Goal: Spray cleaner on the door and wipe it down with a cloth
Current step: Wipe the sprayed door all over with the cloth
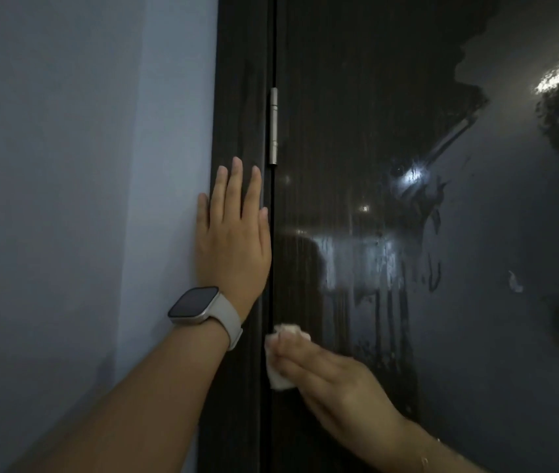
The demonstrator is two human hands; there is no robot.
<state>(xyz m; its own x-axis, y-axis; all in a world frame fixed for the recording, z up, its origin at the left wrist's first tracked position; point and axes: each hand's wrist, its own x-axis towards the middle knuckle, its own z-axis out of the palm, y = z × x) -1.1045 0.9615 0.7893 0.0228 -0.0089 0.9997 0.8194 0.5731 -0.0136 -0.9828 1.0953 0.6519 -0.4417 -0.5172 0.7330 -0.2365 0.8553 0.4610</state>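
In the head view the left hand [233, 240] lies flat and empty on the dark door frame [237, 97], apparently as a brace, while the right hand [325, 373] presses the white cloth [288, 331] under straight fingers against the wet, streaked door [356, 165] beside its hinge edge, below the hinge [273, 126].

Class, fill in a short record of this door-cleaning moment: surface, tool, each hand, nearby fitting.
surface: dark door, streaked wet
tool: white cloth, against the door near its hinge edge
right hand: right hand presses the cloth with straight fingers
left hand: left hand rests flat on the door frame
fitting: metal hinge above the cloth
wrist: watch on the left wrist
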